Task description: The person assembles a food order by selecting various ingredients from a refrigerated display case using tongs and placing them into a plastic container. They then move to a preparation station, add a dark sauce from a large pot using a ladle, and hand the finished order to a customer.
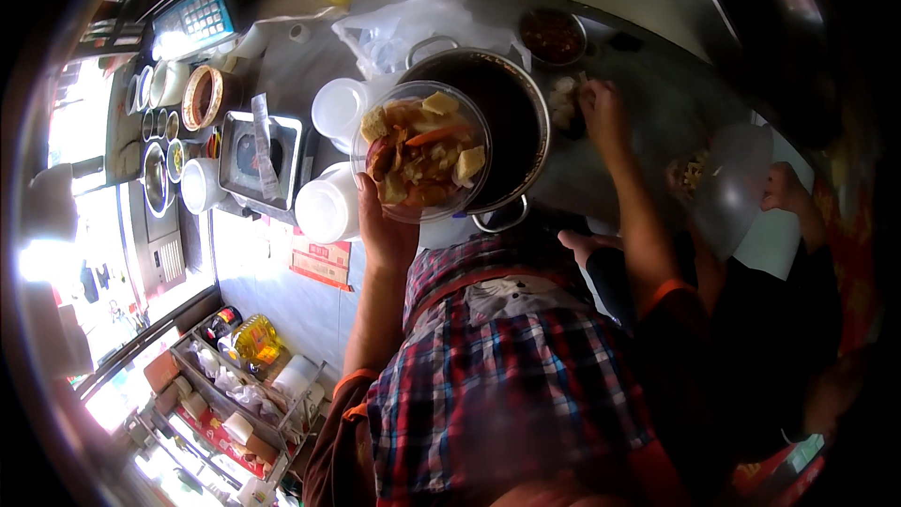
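Head view: a clear round bowl (421,151) filled with pieces of stewed food in brown and orange tones is held from below and at its near rim by the left hand (385,225), whose fingers are curled around the bowl's edge. The bowl is kept just over the near-left rim of a large metal pot (511,122) with two handles, which holds a dark liquid. The right hand (601,108) is stretched out past the pot's right side, resting at a small heap of pale food (563,99) on the grey counter (648,113); whether anything is pinched between its fingers cannot be told. Stacks of white lidded containers (328,207) are seen just left of the bowl, and a scale with a steel tray (258,158) stands further left. A small bowl of dark red sauce (552,36) sits beyond the pot, beside a crumpled clear plastic bag (404,28). At the right edge, another person's hand (784,190) is closed on a clear plastic bag (727,188) with some food in it.
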